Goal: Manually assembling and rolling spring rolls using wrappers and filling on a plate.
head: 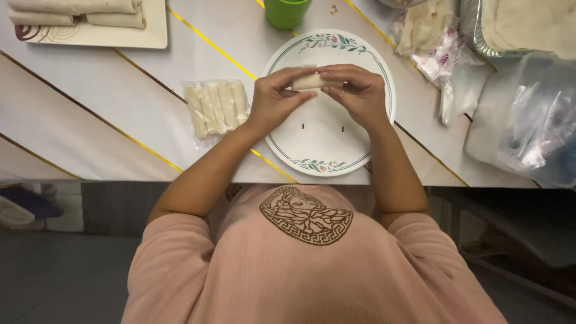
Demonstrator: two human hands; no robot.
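Note:
Both hands hold a small pale rolled wrapper over a round white plate with a floral rim. My left hand pinches its left end and my right hand grips its right end. To the left of the plate lies a clear plastic bag of several similar rolls.
A green cup stands beyond the plate. A square dish with long rolls sits at the far left. At the right are a foil tray, plastic-wrapped wrappers and a clear plastic container. The table edge runs just before my body.

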